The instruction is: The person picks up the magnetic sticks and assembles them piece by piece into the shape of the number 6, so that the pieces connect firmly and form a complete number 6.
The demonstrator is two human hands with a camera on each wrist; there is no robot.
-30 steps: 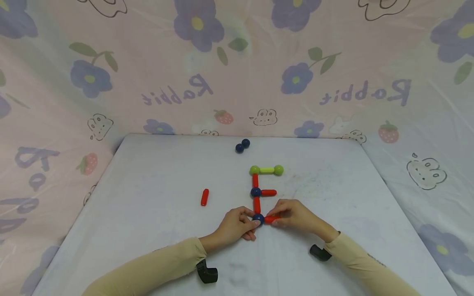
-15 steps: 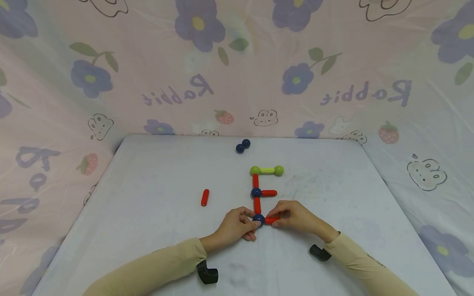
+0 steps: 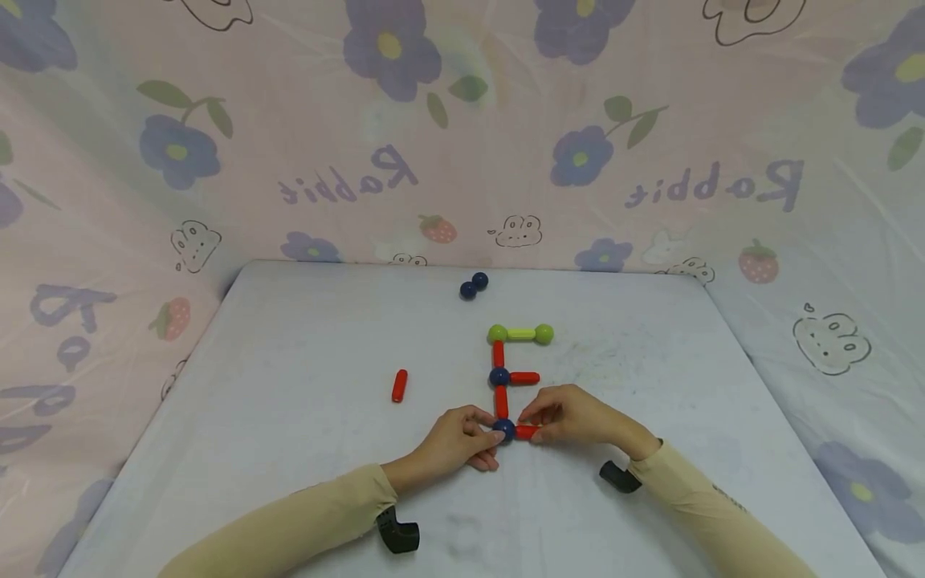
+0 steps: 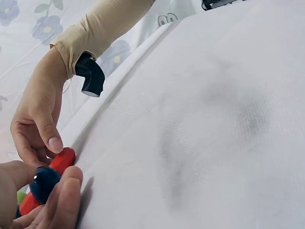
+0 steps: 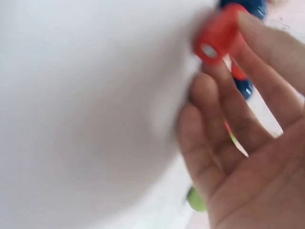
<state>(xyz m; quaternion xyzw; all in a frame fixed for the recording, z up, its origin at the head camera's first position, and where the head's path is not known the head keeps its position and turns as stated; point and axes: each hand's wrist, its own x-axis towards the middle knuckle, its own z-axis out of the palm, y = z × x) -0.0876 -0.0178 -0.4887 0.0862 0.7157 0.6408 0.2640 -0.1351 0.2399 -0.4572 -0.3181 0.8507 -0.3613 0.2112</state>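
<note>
Left hand grips the ball at the foot of the column on the counter; right hand pinches the rod abutting the ball. Sideways pressure could skew the column or detach the rod.

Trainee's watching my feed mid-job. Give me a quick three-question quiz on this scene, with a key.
1. True or false: the left hand holds the lowest blue ball in the head view.
2. How many red rods show in the head view?
3. Which lies farther from the person: the two loose balls or the green rod?

Key: 1. True. 2. Five, one of them lying apart on the left. 3. The two loose balls, near the table's far edge.
</note>
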